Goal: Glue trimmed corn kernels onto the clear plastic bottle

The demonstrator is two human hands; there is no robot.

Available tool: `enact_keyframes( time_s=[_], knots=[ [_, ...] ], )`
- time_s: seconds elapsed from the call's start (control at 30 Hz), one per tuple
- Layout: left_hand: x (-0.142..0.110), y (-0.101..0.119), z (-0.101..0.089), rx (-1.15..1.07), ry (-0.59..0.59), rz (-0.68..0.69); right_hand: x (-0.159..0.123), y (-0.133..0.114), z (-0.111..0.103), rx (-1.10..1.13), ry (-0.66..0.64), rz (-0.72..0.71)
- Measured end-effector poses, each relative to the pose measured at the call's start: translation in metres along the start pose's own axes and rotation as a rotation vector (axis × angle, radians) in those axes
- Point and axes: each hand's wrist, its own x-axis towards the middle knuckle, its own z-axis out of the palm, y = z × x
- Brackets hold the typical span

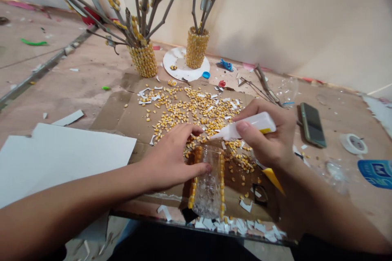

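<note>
In my right hand [272, 134] is a small white glue bottle [255, 124], its pointed nozzle tilted down to the left above the corn. My left hand [177, 155] is spread, with the thumb over a clear plastic cylinder [210, 183] lying at the table's near edge. Rows of corn kernels [222, 183] run along both sides of this cylinder. The left fingers are bent near the loose kernels, and I cannot make out anything between them. Many loose corn kernels [174, 112] lie scattered on brown cardboard [128, 102] beyond my hands.
Two corn-covered pots [143, 59] with bare branches stand at the back, one on a white plate [173, 59]. White board [61, 159] lies left. A phone [312, 124], a tape roll [353, 143] and twigs [266, 85] are at right. Paper scraps [241, 226] line the near edge.
</note>
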Motion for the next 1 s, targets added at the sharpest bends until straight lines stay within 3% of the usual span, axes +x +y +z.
enact_keyframes(
  time_s=[0.17,0.3,0.43,0.63,0.8,1.0],
  knots=[
    [-0.001,0.003,-0.005,-0.013,0.046,0.047,0.009,-0.017,-0.025,0.224,-0.056,0.114],
    [0.002,0.001,-0.008,-0.021,0.162,0.062,0.020,-0.015,-0.041,0.231,-0.201,0.140],
    [0.007,-0.004,-0.010,-0.021,0.227,0.041,0.013,0.019,-0.055,0.027,-0.156,0.185],
    [0.009,-0.006,-0.009,-0.015,0.221,0.057,-0.025,0.075,-0.085,-0.354,-0.005,0.413],
    [0.009,-0.008,-0.006,-0.005,0.209,0.057,-0.039,0.100,-0.102,-0.628,0.012,0.574],
    [0.013,-0.009,-0.006,0.003,0.225,0.048,-0.041,0.115,-0.111,-0.764,-0.003,0.569]
  ],
)
